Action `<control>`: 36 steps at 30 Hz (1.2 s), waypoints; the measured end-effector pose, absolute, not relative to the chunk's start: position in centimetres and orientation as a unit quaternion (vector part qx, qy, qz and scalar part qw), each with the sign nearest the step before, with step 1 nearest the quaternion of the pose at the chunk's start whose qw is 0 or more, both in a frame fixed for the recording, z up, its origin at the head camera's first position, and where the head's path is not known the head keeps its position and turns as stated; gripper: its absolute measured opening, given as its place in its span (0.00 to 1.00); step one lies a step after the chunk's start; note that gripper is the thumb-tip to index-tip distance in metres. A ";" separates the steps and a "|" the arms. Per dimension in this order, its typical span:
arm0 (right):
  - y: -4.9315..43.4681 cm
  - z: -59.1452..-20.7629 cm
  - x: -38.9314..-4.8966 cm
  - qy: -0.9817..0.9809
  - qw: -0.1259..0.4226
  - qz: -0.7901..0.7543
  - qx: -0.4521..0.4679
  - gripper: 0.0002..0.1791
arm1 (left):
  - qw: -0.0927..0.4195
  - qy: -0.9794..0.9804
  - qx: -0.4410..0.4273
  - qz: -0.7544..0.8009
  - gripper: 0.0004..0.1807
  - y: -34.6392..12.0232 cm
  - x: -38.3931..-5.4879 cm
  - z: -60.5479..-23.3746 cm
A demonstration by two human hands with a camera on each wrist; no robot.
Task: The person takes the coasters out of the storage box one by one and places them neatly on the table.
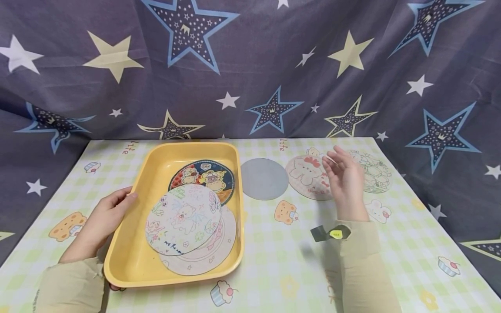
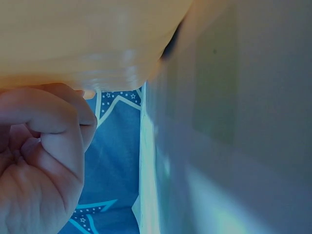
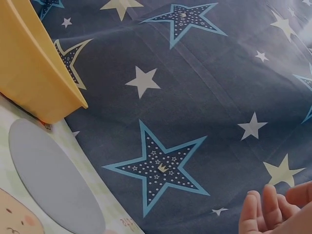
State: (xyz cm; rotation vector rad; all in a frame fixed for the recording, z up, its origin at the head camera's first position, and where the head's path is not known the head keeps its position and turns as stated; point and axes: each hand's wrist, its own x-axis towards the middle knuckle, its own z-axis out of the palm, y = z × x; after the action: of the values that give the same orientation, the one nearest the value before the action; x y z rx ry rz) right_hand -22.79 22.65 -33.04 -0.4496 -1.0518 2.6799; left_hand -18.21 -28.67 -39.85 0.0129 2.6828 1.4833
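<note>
My left hand (image 1: 106, 221) grips the left side of a yellow plastic tray (image 1: 129, 243), thumb on its rim; the left wrist view shows the fingers curled below the tray's edge. Three round printed mats overlap inside: a dark blue-edged one (image 1: 201, 167), a white one with pastel drawings (image 1: 184, 217) on top, and a pale pink one (image 1: 225, 243) below. My right hand (image 1: 346, 182) is raised over the table with nothing in it, fingers loosely bent. In the head view it overlaps a pinkish bunny mat (image 1: 307, 176) and a green-lined mat (image 1: 373, 174).
A plain grey round mat (image 1: 265, 179) lies between the tray and the bunny mat. The table wears a green checked cloth (image 1: 274, 269) with printed cakes and bears. A dark curtain with stars (image 1: 258, 52) hangs behind the table's far edge.
</note>
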 end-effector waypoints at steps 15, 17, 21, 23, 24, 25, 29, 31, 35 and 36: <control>21.5 -33.7 -22.9 -0.414 0.057 0.901 -0.116 0.12 | 0.032 0.874 0.009 0.485 0.36 -28.6 -18.2 -39.9; 21.3 -33.7 -23.0 -0.420 0.049 0.899 -0.113 0.12 | 0.031 0.875 0.009 0.484 0.36 -28.7 -18.3 -39.9; 20.9 -33.8 -22.9 -0.432 0.037 0.895 -0.103 0.13 | 0.030 0.876 0.009 0.481 0.36 -28.7 -18.3 -40.0; 20.7 -33.8 -22.8 -0.440 0.034 0.892 -0.097 0.16 | 0.031 0.876 0.009 0.481 0.36 -28.7 -18.3 -40.0; 20.6 -33.9 -22.8 -0.444 0.034 0.890 -0.096 0.16 | 0.030 0.876 0.009 0.481 0.36 -28.7 -18.3 -40.0; 20.5 -33.9 -22.8 -0.449 0.033 0.888 -0.094 0.17 | 0.031 0.877 0.009 0.480 0.36 -28.7 -18.3 -40.0; 20.1 -34.2 -22.9 -0.461 0.028 0.883 -0.088 0.11 | 0.032 0.878 0.007 0.477 0.36 -28.7 -18.3 -40.0; 19.9 -34.3 -22.9 -0.466 0.023 0.881 -0.083 0.11 | 0.033 0.878 0.005 0.477 0.36 -28.7 -18.2 -40.0; 19.6 -34.4 -22.8 -0.479 0.017 0.875 -0.070 0.11 | 0.032 0.878 0.005 0.477 0.36 -28.6 -18.2 -39.9; 19.5 -34.4 -22.8 -0.482 0.015 0.874 -0.068 0.11 | 0.031 0.878 0.005 0.477 0.36 -28.6 -18.2 -39.9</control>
State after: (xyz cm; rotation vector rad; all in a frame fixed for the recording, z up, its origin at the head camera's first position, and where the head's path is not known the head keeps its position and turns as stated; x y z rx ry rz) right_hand -22.84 19.49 -34.43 -0.2118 -1.4980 2.7180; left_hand -18.21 -28.65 -39.95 0.0162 2.7052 1.4706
